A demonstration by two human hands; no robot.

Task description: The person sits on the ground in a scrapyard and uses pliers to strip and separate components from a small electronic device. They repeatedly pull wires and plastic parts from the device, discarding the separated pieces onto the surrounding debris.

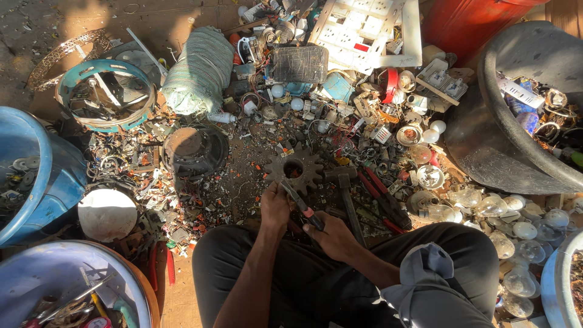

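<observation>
Pliers (302, 206) are gripped in the closed right hand (331, 234); the left hand (275, 206), closed, steadies something small at their tip, beside the gear (294, 170) on the floor.

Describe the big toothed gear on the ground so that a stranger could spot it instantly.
Start at the person's left hand and look just above it. There the gear lies flat among small scrap, left of a hammer. It alone is rusty, round and toothed, with a central hole.

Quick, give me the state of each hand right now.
Left hand: closed around something small, cannot tell what.
Right hand: closed on the pliers.
</observation>
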